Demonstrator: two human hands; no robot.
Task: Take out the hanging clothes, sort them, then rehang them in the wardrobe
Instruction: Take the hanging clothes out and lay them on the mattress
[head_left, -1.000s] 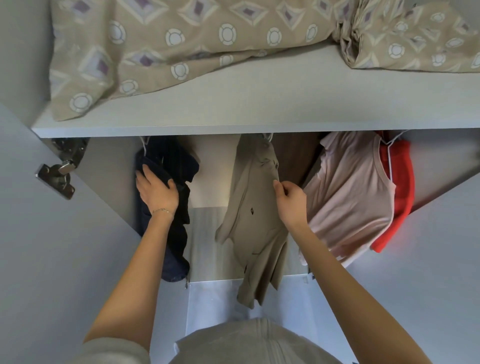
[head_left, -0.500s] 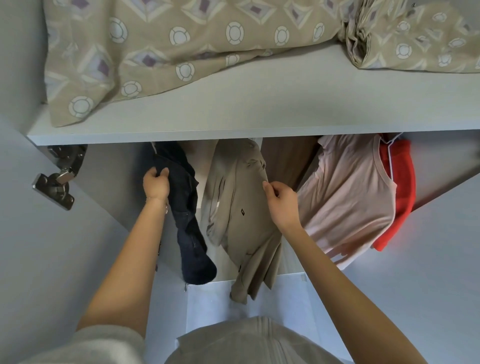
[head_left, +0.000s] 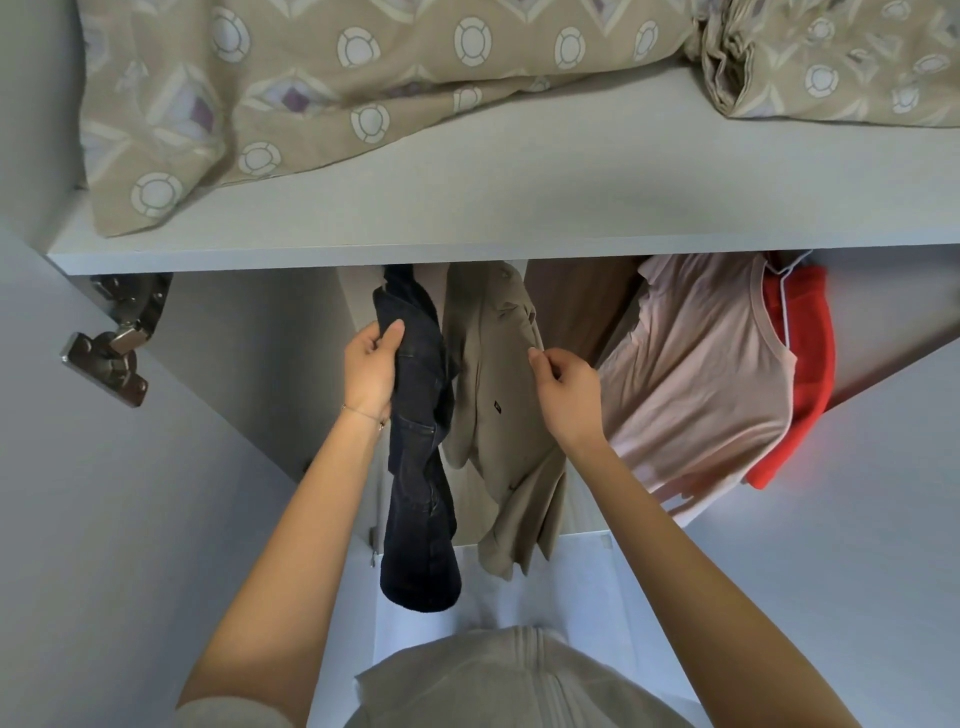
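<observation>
Dark jeans (head_left: 418, 457) gripped by left hand (head_left: 370, 371), right hand (head_left: 566, 395) pinching beige shirt (head_left: 498, 415)

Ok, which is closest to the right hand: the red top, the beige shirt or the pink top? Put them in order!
1. Beige shirt: the right hand pinches its edge.
2. Pink top: just to the right of the hand.
3. Red top: far right, past the pink one.
</observation>
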